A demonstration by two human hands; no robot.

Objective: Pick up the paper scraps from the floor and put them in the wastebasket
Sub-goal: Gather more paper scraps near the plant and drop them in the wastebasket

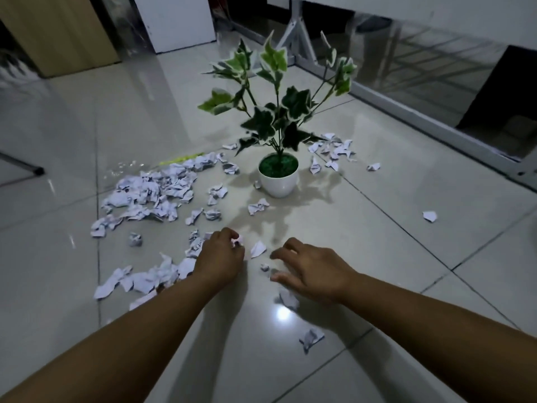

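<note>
White paper scraps [151,193] litter the glossy tiled floor [406,228], thickest in a heap at centre left of the frame, with a smaller cluster at right of centre behind a potted plant [278,173] and loose pieces spread toward the lower middle. No wastebasket is in view, so where the scraps must go cannot be told from here.

Several things could go wrong. The scraps are light and crumpled, and the floor looks slick, so a fast sweep of the fingers may push pieces away rather than gather them. The small scrap [264,267] between the two hands is tiny and could slip out of a loose pinch. The plant stands just beyond the hands, and its leaves overhang the scraps near its pot, so a careless reach there might tip it. Carrying many pieces at once risks dropping some on the way.

Both arms stretch forward from the bottom of the frame, low over the floor. The left hand [220,257] is curled, knuckles up, with its fingers closed around a crumpled scrap [236,241] of which only a little shows past the fingertips. The right hand [313,271] is spread palm down, fingers apart and gripping nothing, with thumb and forefinger on either side of the small scrap, seemingly about to pinch it. A flatter piece [258,248] lies between the hands, just above.
</note>
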